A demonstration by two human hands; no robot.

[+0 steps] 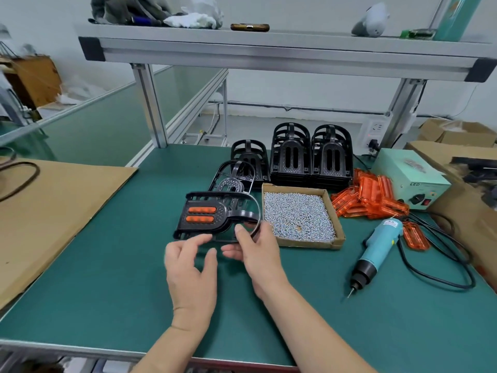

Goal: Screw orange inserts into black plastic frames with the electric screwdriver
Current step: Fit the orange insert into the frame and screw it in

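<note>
A black plastic frame with two orange inserts showing in its face is held just above the green mat. My right hand pinches its curved front band between thumb and fingers. Just left of it, my left hand hovers under the frame's near edge with relaxed, spread fingers, holding nothing. An empty black frame lies right behind. The blue electric screwdriver lies on the mat to the right, tip toward me. Loose orange inserts are piled behind it.
A shallow cardboard tray of small screws sits right of the held frame. Stacks of black frames stand at the back. A pale green power box and its cable lie at right. Cardboard sheet covers the left.
</note>
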